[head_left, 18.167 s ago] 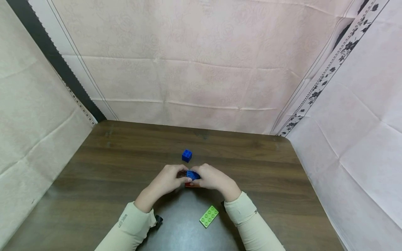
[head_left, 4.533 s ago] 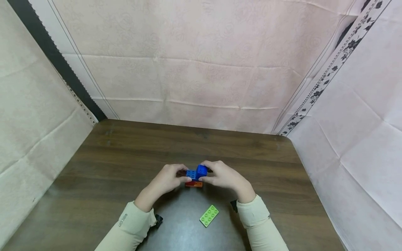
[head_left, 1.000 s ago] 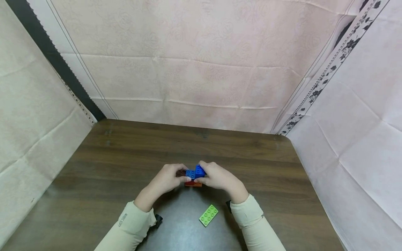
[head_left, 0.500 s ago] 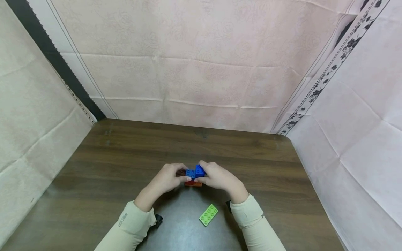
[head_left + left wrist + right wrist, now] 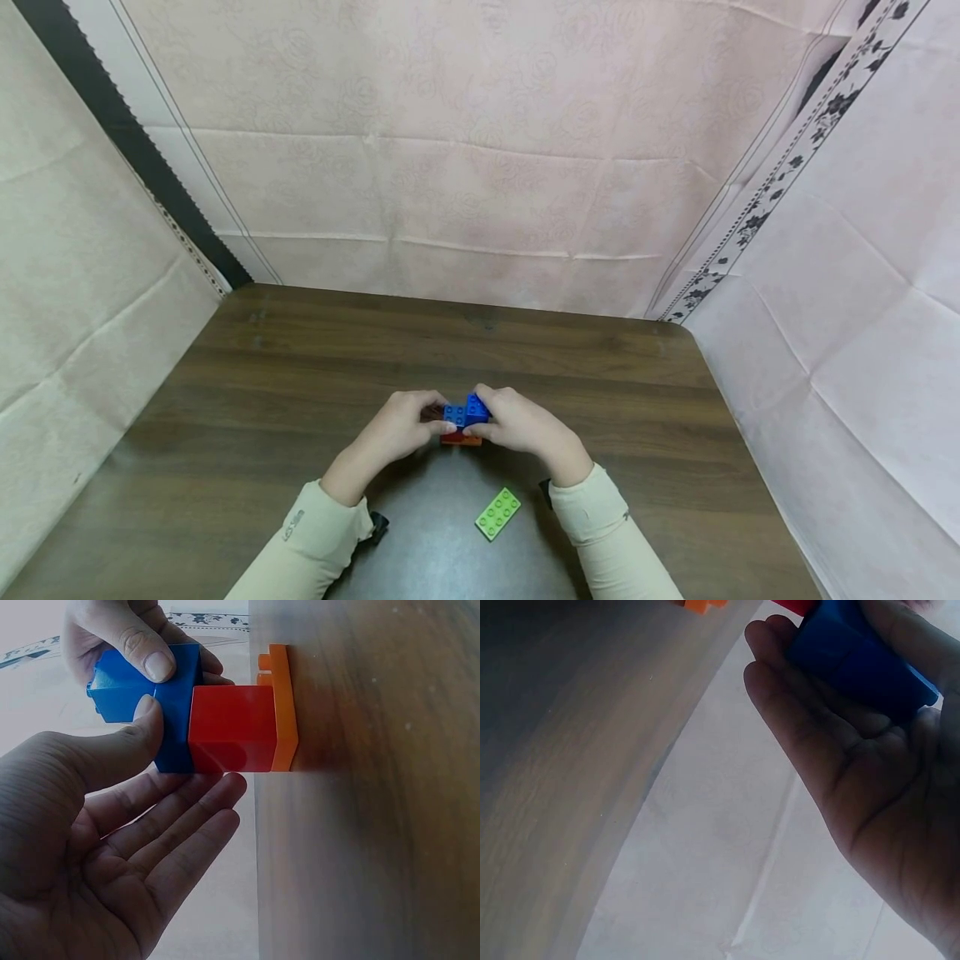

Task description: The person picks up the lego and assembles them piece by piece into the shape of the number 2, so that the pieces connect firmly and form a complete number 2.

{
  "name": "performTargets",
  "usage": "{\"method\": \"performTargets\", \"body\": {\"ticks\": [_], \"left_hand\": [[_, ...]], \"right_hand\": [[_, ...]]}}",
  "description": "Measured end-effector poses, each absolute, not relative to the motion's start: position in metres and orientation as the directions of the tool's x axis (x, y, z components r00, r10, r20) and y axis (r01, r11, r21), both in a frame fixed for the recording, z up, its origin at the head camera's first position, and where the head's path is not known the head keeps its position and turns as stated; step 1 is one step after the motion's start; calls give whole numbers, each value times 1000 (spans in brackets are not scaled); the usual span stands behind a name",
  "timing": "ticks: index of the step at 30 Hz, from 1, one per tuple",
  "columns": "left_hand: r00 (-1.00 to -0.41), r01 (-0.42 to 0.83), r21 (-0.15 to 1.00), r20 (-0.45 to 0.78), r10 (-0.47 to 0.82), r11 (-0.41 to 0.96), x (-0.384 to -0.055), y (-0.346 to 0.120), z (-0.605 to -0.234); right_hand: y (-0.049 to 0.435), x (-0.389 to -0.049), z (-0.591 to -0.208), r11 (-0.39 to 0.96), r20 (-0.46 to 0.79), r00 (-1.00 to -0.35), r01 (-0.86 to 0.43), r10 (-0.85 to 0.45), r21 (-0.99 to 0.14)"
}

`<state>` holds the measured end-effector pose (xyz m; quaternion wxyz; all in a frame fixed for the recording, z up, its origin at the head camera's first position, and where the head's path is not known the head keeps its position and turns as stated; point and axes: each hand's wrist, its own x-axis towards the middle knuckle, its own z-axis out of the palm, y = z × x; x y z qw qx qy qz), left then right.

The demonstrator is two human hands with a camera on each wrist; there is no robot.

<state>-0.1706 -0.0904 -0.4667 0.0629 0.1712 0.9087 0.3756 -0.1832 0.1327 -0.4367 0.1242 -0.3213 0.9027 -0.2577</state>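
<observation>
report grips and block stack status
Left grip on lower blue block; right grip on upper blue block. Red block and orange plate beneath. Green brick apart, nothing visibly blocking.

five bricks (image 5: 497,514) (and two hands (image 5: 407,427))

Brick stack (image 5: 463,417) on the table (image 5: 247,400), single brick (image 5: 498,514) before it to the right, cloth (image 5: 450,183) behind the table.

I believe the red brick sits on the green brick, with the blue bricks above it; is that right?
Not quite: the left wrist view shows the red brick on an orange brick, not the green brick; the blue bricks are above it.
</observation>
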Motion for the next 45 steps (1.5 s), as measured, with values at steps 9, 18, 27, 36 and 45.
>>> {"method": "performTargets", "body": {"ticks": [9, 18, 27, 36, 45], "left_hand": [[-933, 269, 697, 18, 358, 664, -172, -90, -467], [-935, 273, 694, 27, 355, 666, -171, -90, -466], [-935, 274, 693, 32, 352, 667, -170, -90, -464], [-936, 267, 697, 23, 351, 666, -169, -90, -464], [-935, 270, 697, 26, 353, 665, -169, -90, -466]], "right_hand": [[131, -183, -433, 675, -72, -766, -514, -639, -529], [130, -184, -433, 682, -68, -770, -517, -635, -517], [131, -182, -433, 677, -65, -770, -514, -635, -527], [132, -184, -437, 658, -50, -765, -517, -642, -547], [133, -184, -441, 647, -44, -764, -513, -644, -564]]}}
